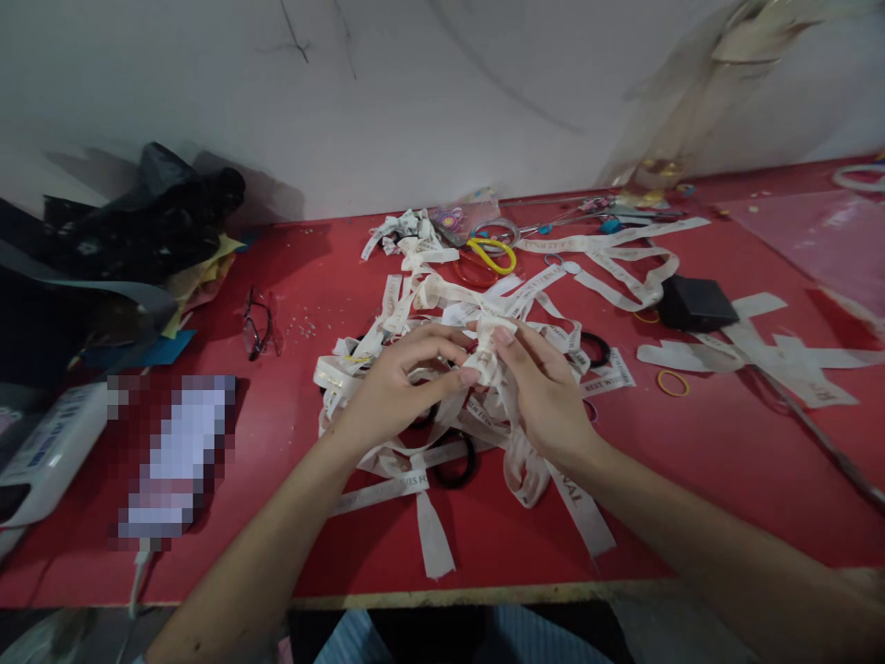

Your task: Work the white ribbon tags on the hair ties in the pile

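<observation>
Both my hands meet over a heap of white printed ribbon point(484, 415) at the middle of the red table. Between them is a ribbon bow point(489, 349), its folds bunched together. My left hand point(407, 373) pinches the bow's left side between thumb and fingers. From the right, my right hand point(543, 378) presses its thumb on the bow's front, with the fingers behind it partly hidden. Loose ribbon hangs below the bow. Black hair ties point(456, 461) lie among the ribbons. Behind my hands sits a small pile of ribbon bows point(411, 231).
Yellow-handled scissors point(494, 255) lie behind the heap. A black block point(697, 302) rests on ribbon strips at right, near a thin metal rod point(830, 443). Glasses point(255, 325), a charging phone point(180, 456) and black bags point(145, 212) are at left. A wall stands behind the table.
</observation>
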A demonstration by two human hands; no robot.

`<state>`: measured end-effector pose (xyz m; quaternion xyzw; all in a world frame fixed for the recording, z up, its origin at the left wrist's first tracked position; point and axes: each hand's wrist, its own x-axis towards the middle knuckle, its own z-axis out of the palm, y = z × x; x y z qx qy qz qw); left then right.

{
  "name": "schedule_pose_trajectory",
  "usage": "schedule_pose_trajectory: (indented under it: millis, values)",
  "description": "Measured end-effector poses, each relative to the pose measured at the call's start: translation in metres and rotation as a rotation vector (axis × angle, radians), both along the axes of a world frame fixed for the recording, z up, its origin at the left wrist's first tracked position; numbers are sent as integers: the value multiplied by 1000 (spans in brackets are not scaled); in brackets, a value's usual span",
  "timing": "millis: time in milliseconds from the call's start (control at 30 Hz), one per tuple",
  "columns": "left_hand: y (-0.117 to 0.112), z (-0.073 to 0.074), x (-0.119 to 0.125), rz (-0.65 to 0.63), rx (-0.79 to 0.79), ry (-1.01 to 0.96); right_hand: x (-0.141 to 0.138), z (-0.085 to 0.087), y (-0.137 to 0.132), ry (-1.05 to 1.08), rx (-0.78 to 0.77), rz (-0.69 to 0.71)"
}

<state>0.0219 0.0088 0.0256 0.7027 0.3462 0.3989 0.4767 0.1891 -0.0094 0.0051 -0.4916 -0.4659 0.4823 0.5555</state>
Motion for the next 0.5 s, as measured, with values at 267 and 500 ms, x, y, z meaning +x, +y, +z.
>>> schedule_pose_trajectory:
  millis: [267, 500]
  values:
    - [1, -1, -1, 36, -60, -37, 4, 2, 3, -154, 45, -87]
    - [1, -4, 2, 174, -135, -51, 0, 9, -5, -222, 92, 123]
